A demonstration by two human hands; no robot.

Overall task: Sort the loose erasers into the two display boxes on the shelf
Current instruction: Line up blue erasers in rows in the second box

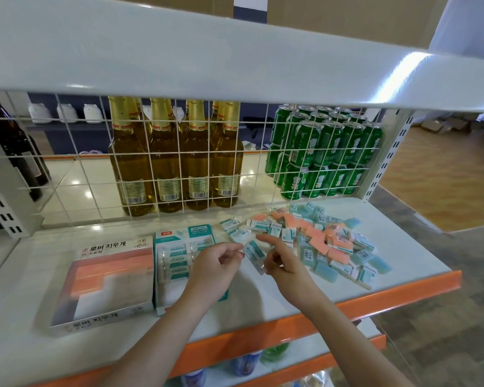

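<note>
— What's in the grip just now?

— A small white eraser in a teal-printed sleeve [253, 255], held between both hands. The left hand [217, 268] pinches its near top corner with thumb and forefinger; the right hand [284, 265] has curled fingers at its lower end, forefinger pointing out over the pile. It hangs tilted above the shelf, I'd guess so the label can be read before it goes in.

— And where would it go?

— Probably the teal-and-white cardboard display box [179, 263] just beside the left hand, already part filled with like ones. Left of that, touching it, stands the salmon-and-white display box with Korean lettering [106, 283], part filled with salmon blocks.

— The rest?

— A loose heap of teal, pale blue and salmon erasers [327, 241] to the right, well apart from the boxes.

— Room to move?

— Bare white shelf [277, 300] lies between heap and boxes. The orange front edge [375, 298] is near the heap's outer erasers, so those could slip off. A white wire grid [179, 163] closes the back.
</note>
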